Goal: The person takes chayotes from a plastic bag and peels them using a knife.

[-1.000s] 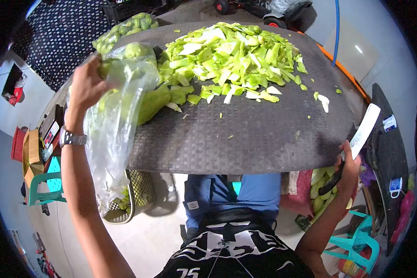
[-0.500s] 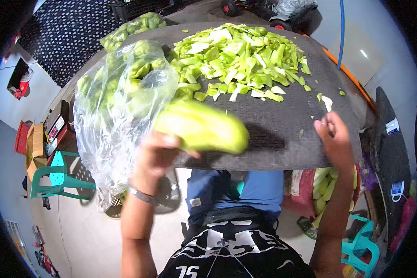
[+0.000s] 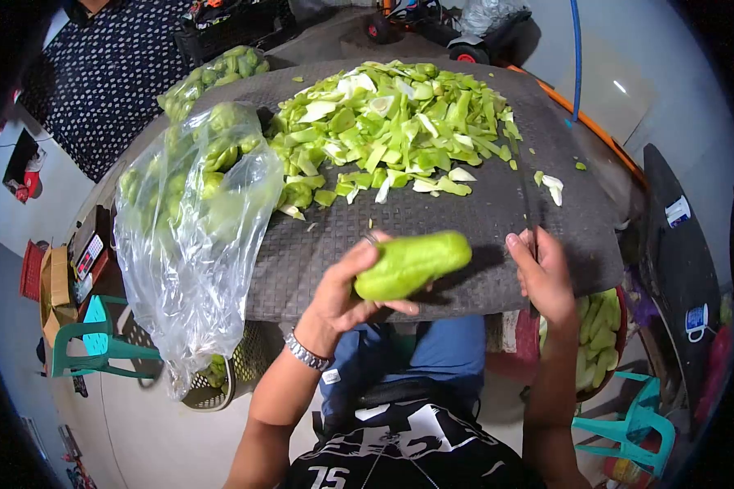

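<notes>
A whole pale-green vegetable (image 3: 416, 265) rests in my left hand (image 3: 347, 285), fingers wrapped round its left end, above the near edge of the dark woven tabletop (image 3: 318, 281). To its right, my right hand (image 3: 545, 273) is closed round the knife (image 3: 527, 191), whose thin dark blade edge points away from me. Cut green pieces (image 3: 408, 122) lie heaped on the far middle of the table. A clear plastic bag (image 3: 200, 236) with several green vegetables inside sits at the table's left side and hangs over the near edge.
Another bag of green vegetables (image 3: 220, 72) lies at the far left. Below the table are a basket (image 3: 249, 359) at left and a red container of pale-green vegetables (image 3: 599, 334) at right. Teal chairs (image 3: 98, 342) stand low on both sides. A person in patterned clothing (image 3: 114, 73) is beyond the table.
My left hand has come out from the bag with the vegetable and moved right, over the near table edge. My right hand has moved left with the knife, whose blade is now seen edge-on.
</notes>
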A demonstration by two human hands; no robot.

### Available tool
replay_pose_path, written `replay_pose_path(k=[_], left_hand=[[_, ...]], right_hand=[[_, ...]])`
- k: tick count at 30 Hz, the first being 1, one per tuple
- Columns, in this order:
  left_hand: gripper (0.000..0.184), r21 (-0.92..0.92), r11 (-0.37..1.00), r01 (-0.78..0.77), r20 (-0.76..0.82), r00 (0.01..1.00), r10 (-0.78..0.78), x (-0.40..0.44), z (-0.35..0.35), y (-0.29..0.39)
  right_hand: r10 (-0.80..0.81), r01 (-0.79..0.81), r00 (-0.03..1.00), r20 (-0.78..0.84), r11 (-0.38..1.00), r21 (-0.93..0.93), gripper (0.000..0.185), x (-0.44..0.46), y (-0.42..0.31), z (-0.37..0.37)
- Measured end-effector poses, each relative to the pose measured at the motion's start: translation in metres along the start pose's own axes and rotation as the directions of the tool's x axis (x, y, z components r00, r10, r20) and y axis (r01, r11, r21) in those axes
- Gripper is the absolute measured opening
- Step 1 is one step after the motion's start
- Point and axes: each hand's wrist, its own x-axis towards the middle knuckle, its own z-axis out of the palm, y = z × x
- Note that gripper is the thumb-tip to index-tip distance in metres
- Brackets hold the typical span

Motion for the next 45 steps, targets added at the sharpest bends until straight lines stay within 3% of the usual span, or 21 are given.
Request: replay_pose_path(k=[1, 2, 6, 10, 12, 14, 17, 18, 19, 20, 22, 24, 26, 27, 30, 34, 36, 39, 42, 43, 45], left_hand=[[0.054, -0.082, 0.996, 0.043, 0.021, 0.999, -0.042, 0.002, 0.001, -0.007], [0.062, -0.085, 0.993, 0.076, -0.059, 0.995, -0.081, -0.002, 0.005, -0.014], [0.072, -0.255, 0.936, -0.243, 0.026, 0.966, 0.257, 0.001, 0.022, -0.017], [0.082, 0.132, 0.991, 0.001, 0.093, 0.996, -0.013, -0.007, 0.021, -0.008], [0.078, 0.138, 0.965, 0.223, 0.127, 0.962, -0.241, -0.006, 0.029, -0.022], [0.085, 0.189, 0.958, 0.216, 0.066, 0.97, -0.232, 0.0, 0.022, -0.031], [0.074, -0.185, 0.983, -0.002, 0.121, 0.992, 0.024, 0.017, 0.042, -0.004], [0.068, -0.151, 0.986, 0.074, 0.138, 0.989, -0.053, 0.023, 0.05, 0.011], [0.064, 0.197, 0.98, -0.039, 0.098, 0.995, 0.02, 0.037, 0.05, 0.019], [0.061, 0.519, 0.846, -0.12, 0.072, 0.993, 0.097, 0.047, 0.047, 0.024], [0.057, 0.938, 0.328, -0.112, 0.024, 0.965, 0.263, 0.062, 0.049, 0.043], [0.052, 0.995, 0.005, -0.104, 0.092, 0.895, 0.436, 0.072, 0.055, 0.056], [0.052, 0.733, -0.666, -0.138, 0.542, 0.711, 0.448, 0.092, 0.02, 0.058], [0.053, 0.966, -0.215, -0.146, 0.245, 0.79, 0.562, 0.099, 0.013, 0.061], [0.054, 0.947, -0.238, -0.213, 0.318, 0.713, 0.625, 0.106, -0.005, 0.065], [0.052, 0.971, -0.162, -0.177, 0.24, 0.753, 0.613, 0.101, -0.014, 0.07], [0.05, 0.969, -0.215, -0.124, 0.234, 0.745, 0.625, 0.101, -0.014, 0.072], [0.042, 0.87, -0.449, -0.203, 0.456, 0.679, 0.575, 0.101, -0.013, 0.069], [0.036, 0.907, -0.412, -0.089, 0.361, 0.67, 0.649, 0.102, -0.012, 0.049], [0.04, 0.976, -0.202, -0.083, 0.194, 0.756, 0.626, 0.101, -0.004, 0.048], [0.037, 0.936, -0.347, -0.055, 0.287, 0.689, 0.665, 0.102, -0.003, 0.05]], right_hand=[[0.005, -0.005, 1.0, -0.002, 1.0, 0.017, 0.036, 0.002, 0.001, 0.002], [0.004, -0.004, 1.0, 0.008, 1.0, 0.004, 0.036, 0.004, 0.001, 0.004], [-0.042, 0.044, 0.998, 0.036, 0.997, -0.058, 0.038, 0.007, 0.002, 0.008], [-0.106, 0.112, 0.992, 0.064, 0.989, -0.099, 0.041, 0.014, 0.001, 0.013], [-0.163, 0.168, 0.985, 0.053, 0.98, -0.111, 0.042, 0.019, -0.004, 0.02], [-0.217, 0.222, 0.975, 0.046, 0.966, -0.135, 0.042, 0.02, -0.01, 0.026], [-0.299, 0.304, 0.953, 0.058, 0.943, -0.137, 0.042, 0.031, -0.022, 0.03], [-0.348, 0.354, 0.935, 0.076, 0.929, -0.107, 0.044, 0.043, -0.026, 0.031], [-0.397, 0.404, 0.913, 0.094, 0.912, -0.075, 0.046, 0.059, -0.029, 0.031], [-0.435, 0.441, 0.893, 0.118, 0.897, -0.035, 0.049, 0.07, -0.028, 0.036], [-0.485, 0.491, 0.858, 0.168, 0.871, 0.004, 0.059, 0.085, -0.039, 0.044], [-0.557, 0.572, 0.804, 0.208, 0.82, -0.014, 0.072, 0.09, -0.05, 0.054], [-0.647, 0.68, 0.722, 0.245, 0.729, -0.082, 0.086, 0.094, -0.059, 0.064], [-0.685, 0.728, 0.679, 0.264, 0.675, -0.121, 0.093, 0.098, -0.056, 0.069], [-0.76, 0.807, 0.589, 0.274, 0.571, -0.149, 0.105, 0.108, -0.049, 0.089], [-0.703, 0.759, 0.646, 0.297, 0.633, -0.153, 0.11, 0.118, -0.04, 0.105], [-0.724, 0.772, 0.636, 0.266, 0.6, -0.21, 0.107, 0.12, -0.036, 0.111], [-0.71, 0.748, 0.662, 0.24, 0.607, -0.269, 0.098, 0.117, -0.036, 0.109], [-0.651, 0.694, 0.72, 0.242, 0.682, -0.231, 0.085, 0.119, -0.036, 0.106], [-0.629, 0.674, 0.737, 0.247, 0.71, -0.205, 0.081, 0.122, -0.036, 0.105], [-0.509, 0.551, 0.806, 0.301, 0.832, -0.069, 0.071, 0.123, -0.042, 0.097]])
